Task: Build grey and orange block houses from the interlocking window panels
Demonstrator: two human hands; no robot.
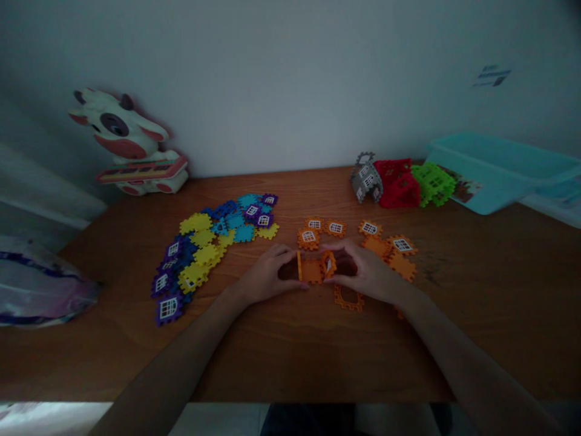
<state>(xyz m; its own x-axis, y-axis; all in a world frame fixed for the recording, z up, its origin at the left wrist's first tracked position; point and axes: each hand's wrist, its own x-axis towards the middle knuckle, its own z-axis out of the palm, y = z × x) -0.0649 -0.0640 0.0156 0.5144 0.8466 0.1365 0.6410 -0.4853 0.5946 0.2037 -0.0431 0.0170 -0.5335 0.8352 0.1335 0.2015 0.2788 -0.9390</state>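
Observation:
Low over the table's middle, my left hand [271, 272] pinches an upright orange building tile [299, 265] at the left side of a flat orange tile [313, 272]. On the other side, my right hand [363, 270] has its thumb and fingers closed on a tilted orange window tile [329, 264]. The three tiles touch or nearly touch; whether their notched edges interlock I cannot tell. Behind them lie several orange window tiles [336, 227]. An orange frame tile [349, 298] is just below my right hand, and plain orange tiles [402, 266] lie beyond it.
Yellow, blue and purple tiles [206, 254] are spread on the left. Assembled grey [367, 180], red [397, 183] and green [433, 183] pieces stand at the back right beside a turquoise bin [499, 169]. A cow toy keyboard [136, 145] and a plastic bag [40, 284] are at left.

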